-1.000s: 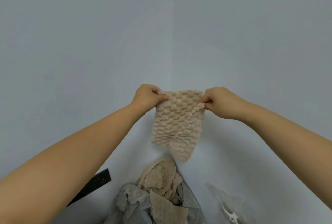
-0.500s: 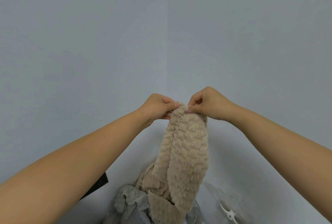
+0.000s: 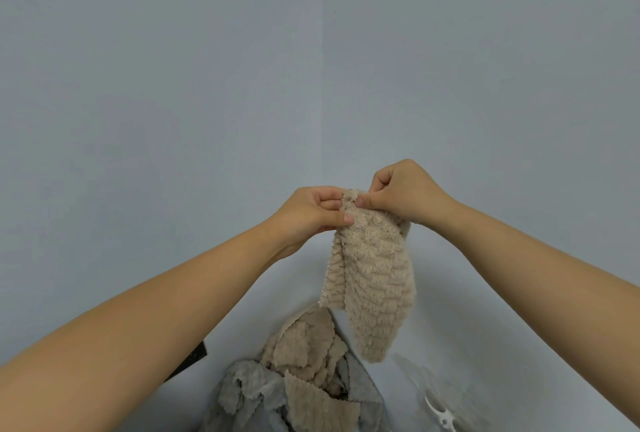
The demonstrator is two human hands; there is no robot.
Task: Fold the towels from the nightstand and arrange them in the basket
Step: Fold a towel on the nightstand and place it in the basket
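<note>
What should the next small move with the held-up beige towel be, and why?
Probably pass both top corners to the left hand and free the right hand to lift the hanging end: the beige towel hangs halved, both hands pinching its top.

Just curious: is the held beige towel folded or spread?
Folded lengthwise: beige towel hangs doubled, left hand and right hand pinching its top together.

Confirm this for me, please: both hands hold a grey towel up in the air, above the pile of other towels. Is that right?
Not quite. The towel is beige, not grey, as the head view shows. The rest stands: the left hand and the right hand both pinch its top edge, and it hangs above the pile.
</note>
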